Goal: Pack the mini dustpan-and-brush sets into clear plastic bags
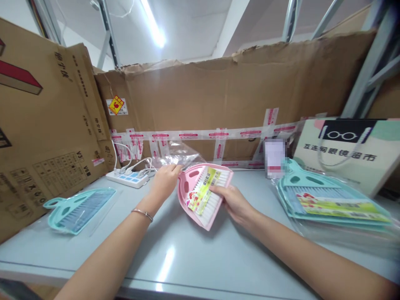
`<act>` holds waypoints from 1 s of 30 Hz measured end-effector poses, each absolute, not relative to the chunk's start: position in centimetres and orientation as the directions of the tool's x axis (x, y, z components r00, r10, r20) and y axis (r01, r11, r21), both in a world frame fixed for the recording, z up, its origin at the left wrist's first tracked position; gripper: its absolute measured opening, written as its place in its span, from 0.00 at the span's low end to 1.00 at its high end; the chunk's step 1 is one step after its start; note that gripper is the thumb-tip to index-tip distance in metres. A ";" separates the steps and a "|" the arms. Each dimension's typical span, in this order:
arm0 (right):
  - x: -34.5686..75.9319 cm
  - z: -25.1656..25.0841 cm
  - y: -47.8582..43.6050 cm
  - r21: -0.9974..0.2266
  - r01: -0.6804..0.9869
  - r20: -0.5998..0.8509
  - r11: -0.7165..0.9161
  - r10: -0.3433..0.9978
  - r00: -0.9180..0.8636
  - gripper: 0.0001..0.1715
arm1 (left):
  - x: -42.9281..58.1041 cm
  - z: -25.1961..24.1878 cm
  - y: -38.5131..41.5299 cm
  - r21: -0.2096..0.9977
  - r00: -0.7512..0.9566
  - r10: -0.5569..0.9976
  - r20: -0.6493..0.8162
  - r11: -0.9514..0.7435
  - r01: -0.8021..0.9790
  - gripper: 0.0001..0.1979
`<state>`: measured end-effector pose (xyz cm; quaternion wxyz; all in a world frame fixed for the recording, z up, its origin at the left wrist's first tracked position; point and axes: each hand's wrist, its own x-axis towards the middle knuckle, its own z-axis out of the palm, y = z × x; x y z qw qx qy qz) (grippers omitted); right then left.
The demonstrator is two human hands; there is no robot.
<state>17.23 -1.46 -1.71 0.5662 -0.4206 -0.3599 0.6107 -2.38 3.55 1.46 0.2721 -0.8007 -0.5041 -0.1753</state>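
Observation:
Above the middle of the table is a pink dustpan (pixel 191 180) with a white-bristled brush (pixel 215 200) nested in it, tilted toward me. A yellow-green label card (pixel 204 190) lies across the brush. My left hand (pixel 165 180) is closed at the dustpan's narrow handle end; its fingers partly hide the handle. Clear plastic film (pixel 184 154) spreads just behind that hand, and I cannot tell whether the fingers also grip it. My right hand (pixel 236 204) pinches the wide right edge, thumb on the front over the label's side, other fingers behind.
A bagged turquoise dustpan with brush (pixel 79 210) lies at left, and a stack of bagged turquoise dustpans (pixel 331 196) at right. Behind are a power strip (pixel 128 178) with cables, a tall cardboard wall (pixel 200 100) and a printed gift bag (pixel 343 150). The table's front edge (pixel 175 287) is near.

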 end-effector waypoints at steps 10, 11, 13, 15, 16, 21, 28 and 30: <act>16.3 -2.3 -1.7 -0.831 -0.546 -0.155 -0.105 0.987 0.045 0.09 | -0.9 0.8 2.5 -0.327 0.605 0.393 0.692 -0.577 0.748 0.13; 16.2 -2.4 -1.8 -0.833 -0.540 -0.161 -0.125 0.987 0.019 0.08 | -0.6 0.7 2.3 -0.341 0.617 0.350 0.705 -0.596 0.727 0.13; 16.0 -2.5 -1.9 -0.822 -0.552 -0.171 -0.142 0.985 0.001 0.08 | 0.0 0.5 2.1 -0.361 0.641 0.291 0.710 -0.631 0.687 0.12; 16.1 -2.3 -1.8 -0.796 -0.593 -0.174 -0.118 0.984 0.038 0.09 | 0.2 0.5 1.9 -0.367 0.659 0.269 0.702 -0.657 0.658 0.12; 16.3 -2.1 -1.7 -0.779 -0.620 -0.175 -0.091 0.982 0.077 0.10 | 0.2 0.5 1.9 -0.365 0.661 0.268 0.701 -0.662 0.655 0.12; 16.6 -1.6 -1.4 -0.735 -0.678 -0.187 -0.014 0.965 0.183 0.10 | 0.4 0.5 1.7 -0.381 0.661 0.234 0.713 -0.661 0.646 0.12; 16.3 -2.0 -1.6 -0.739 -0.672 -0.193 -0.040 0.969 0.154 0.09 | 1.6 0.1 0.7 -0.395 0.729 0.188 0.658 -0.737 0.548 0.12; 16.5 -2.0 -1.3 -0.717 -0.697 -0.189 -0.014 0.966 0.175 0.11 | 1.5 0.3 0.6 -0.269 0.628 0.234 0.742 -0.755 0.598 0.10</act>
